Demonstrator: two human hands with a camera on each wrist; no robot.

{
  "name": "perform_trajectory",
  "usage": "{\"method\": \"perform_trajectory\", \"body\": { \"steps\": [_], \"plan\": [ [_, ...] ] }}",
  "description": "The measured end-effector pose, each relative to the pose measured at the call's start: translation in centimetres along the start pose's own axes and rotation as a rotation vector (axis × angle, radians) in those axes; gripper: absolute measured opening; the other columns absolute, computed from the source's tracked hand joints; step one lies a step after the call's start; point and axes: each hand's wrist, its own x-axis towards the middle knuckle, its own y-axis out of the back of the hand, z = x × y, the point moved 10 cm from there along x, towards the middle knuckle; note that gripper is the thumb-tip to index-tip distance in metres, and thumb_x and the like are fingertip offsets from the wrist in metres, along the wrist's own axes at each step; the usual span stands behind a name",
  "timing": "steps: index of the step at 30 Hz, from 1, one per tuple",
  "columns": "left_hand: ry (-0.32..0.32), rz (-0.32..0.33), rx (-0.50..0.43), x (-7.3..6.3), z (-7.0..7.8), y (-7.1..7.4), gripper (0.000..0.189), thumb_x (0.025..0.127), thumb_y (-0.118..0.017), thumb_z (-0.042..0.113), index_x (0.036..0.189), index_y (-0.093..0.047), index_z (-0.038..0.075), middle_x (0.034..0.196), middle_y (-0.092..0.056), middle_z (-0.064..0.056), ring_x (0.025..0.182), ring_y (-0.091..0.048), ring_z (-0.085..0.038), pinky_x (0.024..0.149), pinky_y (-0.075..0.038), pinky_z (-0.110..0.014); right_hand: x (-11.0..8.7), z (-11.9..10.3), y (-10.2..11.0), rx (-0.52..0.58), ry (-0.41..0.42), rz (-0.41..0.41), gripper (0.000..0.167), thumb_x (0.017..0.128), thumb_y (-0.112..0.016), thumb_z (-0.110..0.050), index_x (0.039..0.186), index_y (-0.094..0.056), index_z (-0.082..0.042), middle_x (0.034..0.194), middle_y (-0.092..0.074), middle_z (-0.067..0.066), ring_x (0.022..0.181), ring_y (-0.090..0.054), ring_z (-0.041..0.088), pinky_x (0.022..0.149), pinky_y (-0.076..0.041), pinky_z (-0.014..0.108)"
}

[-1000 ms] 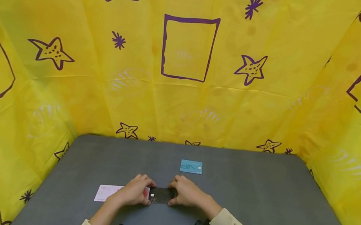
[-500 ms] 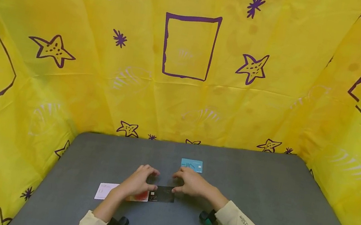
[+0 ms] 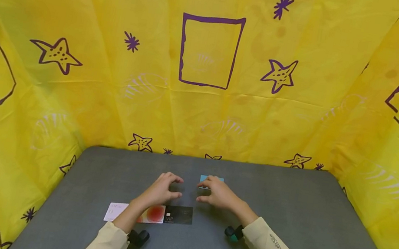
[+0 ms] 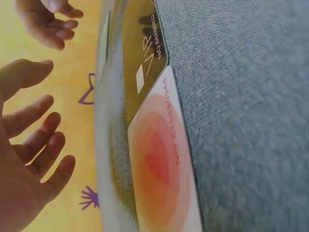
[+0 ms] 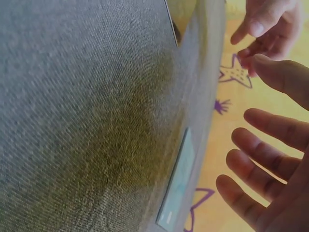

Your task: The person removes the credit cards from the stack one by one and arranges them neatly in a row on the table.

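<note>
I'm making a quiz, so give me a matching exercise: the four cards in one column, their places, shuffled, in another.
1. black card
2. blue card
3. red-circle card
4. pale card

A. left end of the row
B. partly behind the right hand, head view
C. right end of the row
D. middle of the row

Pairs: 1-C, 2-B, 3-D, 4-A

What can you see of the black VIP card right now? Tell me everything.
The black card lies flat on the grey table, thin, plastic by its look, glossy in the left wrist view. It bears a pale chip square, VIP lettering and a small number line. Its chip end meets the red-circled card; the left hand and right hand are both off it.
</note>
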Motion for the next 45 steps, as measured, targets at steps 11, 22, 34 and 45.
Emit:
{"method": "perform_trajectory", "body": {
  "steps": [11, 22, 34, 45],
  "plan": [
    [0.009, 0.019, -0.122, 2.5, 0.3, -1.0, 0.041, 0.085, -0.075, 0.019, 0.121, -0.065, 0.005, 0.12, -0.058, -0.013, 0.114, -0.05, -0.031, 0.099, -0.043, -0.052, 0.2, 1.8, 1.5, 0.022, -0.056, 0.057, 0.042, 0.084, -0.076, -0.026, 0.117, -0.067, -0.001, 0.105, -0.061, 0.016, 0.093, -0.055, 0.03, 0.078, -0.045, 0.037],
    [0.041, -0.023, -0.119, 4.8, 0.2, -2.7, 0.043, 0.086, -0.074, 0.02, 0.124, -0.063, 0.005, 0.125, -0.056, -0.015, 0.119, -0.049, -0.033, 0.103, -0.04, -0.052, 0.5, 5.1, 2.0, -0.001, -0.159, 0.081, 0.043, 0.085, -0.075, -0.028, 0.119, -0.067, -0.004, 0.107, -0.06, 0.011, 0.093, -0.053, 0.024, 0.081, -0.045, 0.039],
    [0.021, -0.028, -0.078, 7.0, 0.8, -4.6, 0.05, 0.083, -0.077, 0.021, 0.127, -0.061, 0.003, 0.128, -0.054, -0.018, 0.121, -0.047, -0.035, 0.103, -0.039, -0.051, 0.9, 7.7, 2.1, -0.011, -0.217, 0.077, 0.046, 0.084, -0.076, -0.028, 0.12, -0.066, -0.002, 0.112, -0.059, 0.013, 0.099, -0.054, 0.026, 0.088, -0.046, 0.044],
    [0.03, -0.081, 0.064, 7.9, 0.9, -5.8, 0.058, 0.082, -0.078, 0.024, 0.133, -0.057, 0.005, 0.132, -0.051, -0.017, 0.118, -0.046, -0.033, 0.1, -0.041, -0.048, 0.7, 9.2, 1.4, -0.059, -0.249, 0.018, 0.05, 0.081, -0.078, -0.026, 0.122, -0.064, 0.0, 0.112, -0.057, 0.015, 0.093, -0.052, 0.024, 0.085, -0.046, 0.041]
  ]
}}
